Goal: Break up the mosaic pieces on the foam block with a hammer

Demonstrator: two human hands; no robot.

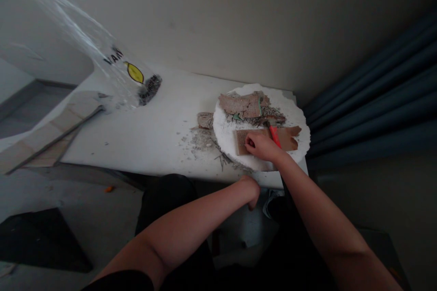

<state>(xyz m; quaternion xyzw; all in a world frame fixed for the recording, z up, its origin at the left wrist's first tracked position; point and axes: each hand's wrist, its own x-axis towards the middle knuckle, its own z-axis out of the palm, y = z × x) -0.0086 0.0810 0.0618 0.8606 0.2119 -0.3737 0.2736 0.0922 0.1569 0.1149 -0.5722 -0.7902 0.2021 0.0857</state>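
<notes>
- Right hand (261, 144): resting on a flat, brown, cardboard-like piece (287, 139), fingers curled in; cannot tell whether they pinch anything.
- Left hand (251, 192): hangs in front of the table edge, wrist bent, apart from the piece; finger closure cannot be told.
- Location of piece: near side of a white, round, ragged-edged board (225, 138), set at the right end of a white table (143, 141).
- Step, judged: handling or breaking up the brown piece. Next move would seem to call for a steady hold on it.
- Obstacles: narrow red object with a dark tip (275, 136), lying across the piece just beside the right hand; torn brown sheet (244, 105) and shreds behind.
- Surroundings: loose grey-brown crumbs (201, 141) left of the board; clear plastic bag with a yellow print (118, 70), well apart.
</notes>
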